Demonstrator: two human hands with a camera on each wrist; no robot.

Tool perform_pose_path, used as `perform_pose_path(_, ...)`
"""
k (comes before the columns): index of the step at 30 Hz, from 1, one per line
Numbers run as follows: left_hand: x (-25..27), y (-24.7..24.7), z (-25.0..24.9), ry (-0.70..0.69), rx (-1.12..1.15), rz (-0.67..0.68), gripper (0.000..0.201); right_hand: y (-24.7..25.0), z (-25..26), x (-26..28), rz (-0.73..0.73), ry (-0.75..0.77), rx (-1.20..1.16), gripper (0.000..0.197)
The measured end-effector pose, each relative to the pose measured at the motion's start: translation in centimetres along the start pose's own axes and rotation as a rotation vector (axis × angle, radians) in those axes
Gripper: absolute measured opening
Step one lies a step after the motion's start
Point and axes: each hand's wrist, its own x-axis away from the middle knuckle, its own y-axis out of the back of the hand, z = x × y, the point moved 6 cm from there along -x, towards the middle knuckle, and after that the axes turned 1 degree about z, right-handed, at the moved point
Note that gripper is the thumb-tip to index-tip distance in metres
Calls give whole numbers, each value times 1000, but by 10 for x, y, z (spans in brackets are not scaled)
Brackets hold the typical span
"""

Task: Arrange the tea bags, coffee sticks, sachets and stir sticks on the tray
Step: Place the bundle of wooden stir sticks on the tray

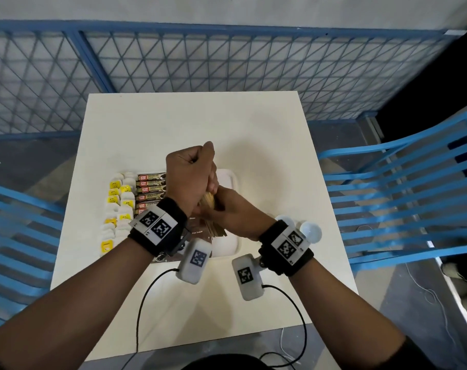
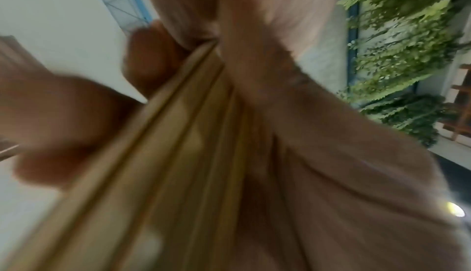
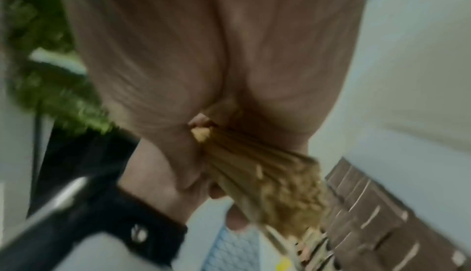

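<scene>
Over the white tray [image 1: 234, 182], both hands hold one bundle of wooden stir sticks [image 1: 209, 202]. My left hand [image 1: 192, 174] grips the bundle's far end in a fist. My right hand [image 1: 231, 210] curls round its near part, and the stick ends fan out below it. The left wrist view shows the sticks [image 2: 178, 154] running through the fingers. In the right wrist view the stir sticks [image 3: 257, 172] hang above brown sachets [image 3: 369, 204]. Tea bags [image 1: 117, 206] lie in rows at the tray's left, coffee sticks [image 1: 150, 190] beside them. The brown sachets [image 1: 197, 231] are partly hidden under my wrists.
The tray sits on a small white table [image 1: 267, 134]. Blue slatted chairs stand on the right [image 1: 403, 188] and on the left [image 1: 16, 228]. A blue mesh fence [image 1: 227, 57] runs behind the table. Black cables [image 1: 147, 297] cross the table's near edge.
</scene>
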Motion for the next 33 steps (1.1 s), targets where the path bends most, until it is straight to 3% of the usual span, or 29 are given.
perform_pose_path(4,-12,-6,22,91,-69,13,55,4,-17,-10,-27,-12,173,14)
perform_pose_path(7,-22,-11,41,162,-204,47,52,7,-39,-14,-107,-93,23,15)
perform_pose_path(11,-22,-9,90,304,-488,181,87,19,-68,-18,-264,-248,-209,21)
perform_pose_path(13,-10,-9,120,465,-569,246,70,27,-89,-26,-293,-322,-153,15)
perform_pose_path(16,-2,-14,143,492,-701,280,40,27,-113,-34,-269,-467,48,18)
perform_pose_path(22,-16,-14,160,622,-823,287,26,27,-111,-43,-132,-576,407,37)
perform_pose_path(26,-22,-15,162,663,-901,327,19,28,-104,-43,-76,-583,489,34)
perform_pose_path(33,-23,-17,169,719,-909,376,27,24,-107,-41,35,-562,778,36)
